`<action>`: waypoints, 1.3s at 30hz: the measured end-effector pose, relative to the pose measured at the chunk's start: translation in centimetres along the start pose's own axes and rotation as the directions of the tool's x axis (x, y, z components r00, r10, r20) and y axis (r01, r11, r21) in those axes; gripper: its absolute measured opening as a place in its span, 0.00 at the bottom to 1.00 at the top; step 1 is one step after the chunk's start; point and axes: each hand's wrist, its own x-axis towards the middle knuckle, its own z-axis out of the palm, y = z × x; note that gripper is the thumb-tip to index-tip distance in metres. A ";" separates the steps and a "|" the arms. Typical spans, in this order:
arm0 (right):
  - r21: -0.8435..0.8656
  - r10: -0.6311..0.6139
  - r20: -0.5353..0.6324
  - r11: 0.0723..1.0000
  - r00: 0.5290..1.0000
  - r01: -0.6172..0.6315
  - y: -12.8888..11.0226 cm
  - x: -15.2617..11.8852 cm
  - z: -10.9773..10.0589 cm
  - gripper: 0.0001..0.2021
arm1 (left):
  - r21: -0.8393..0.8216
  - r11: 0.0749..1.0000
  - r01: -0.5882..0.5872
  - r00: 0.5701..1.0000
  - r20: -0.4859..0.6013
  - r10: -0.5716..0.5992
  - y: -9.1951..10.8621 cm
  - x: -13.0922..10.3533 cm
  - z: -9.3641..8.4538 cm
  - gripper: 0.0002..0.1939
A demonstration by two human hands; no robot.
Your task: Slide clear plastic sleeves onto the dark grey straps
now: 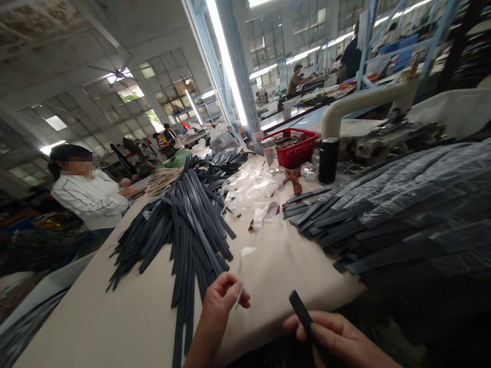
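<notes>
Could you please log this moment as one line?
Left hand: pinching thin white strip | Right hand: holding dark strap | Table: grey strap pile, white scraps, red basket

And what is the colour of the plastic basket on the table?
The plastic basket is bright red, best seen in the head view.

Bare tabletop [276, 276] btwn strap pile [192, 214] on L & wrapped strips [383, 204] on R: open lane, narrows twd far end, where white scraps [253, 186] block. Behind scraps: clear jar [270, 153], red basket [295, 151]; black cylinder [329, 159] nr basket, R side. Near L tabletop also open.
</notes>
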 end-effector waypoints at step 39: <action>-0.278 -0.194 0.259 0.923 0.946 0.265 -4.5 3.4 1.6 0.20 | -0.466 0.784 0.410 0.872 0.453 -0.187 -1.7 -5.8 2.6 0.18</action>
